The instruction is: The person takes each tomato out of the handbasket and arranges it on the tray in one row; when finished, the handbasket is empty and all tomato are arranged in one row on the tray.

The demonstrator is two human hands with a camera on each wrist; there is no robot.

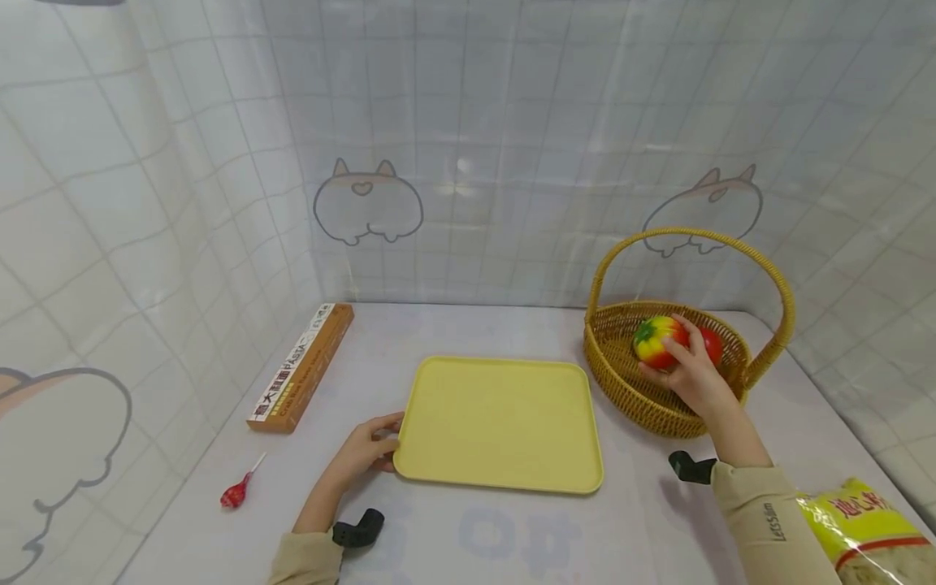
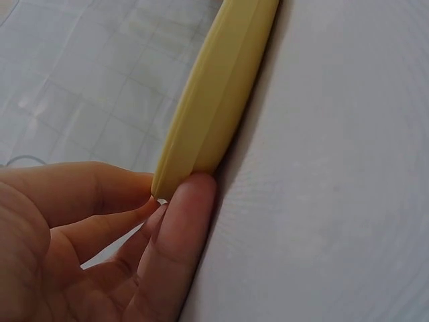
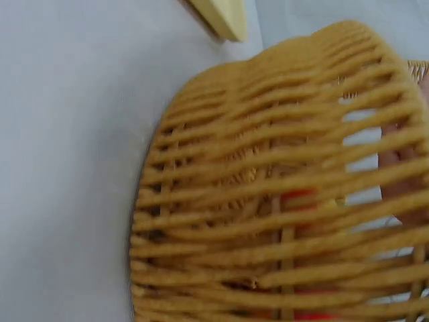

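Note:
My left hand [image 1: 366, 447] pinches the left rim of a yellow rectangular tray [image 1: 497, 422] lying on the table. In the left wrist view, thumb and fingers meet at the edge of the tray [image 2: 214, 87]. Over on the right, my right hand [image 1: 691, 370] reaches into a brown wicker basket [image 1: 643, 410] and grips a red and yellow bell pepper [image 1: 654, 340] with a green top. A round red fruit or vegetable [image 1: 711, 346] sits behind my fingers in the basket. The weave of the basket [image 3: 268, 221] hides most of the right hand in the right wrist view.
An orange-brown pasta box [image 1: 303, 370] lies at the back left, with a red lollipop [image 1: 236, 493] nearer the front. A yellow-green food bag [image 1: 863, 528] lies at the front right. The basket's tall handle [image 1: 775, 276] arches up near the back wall.

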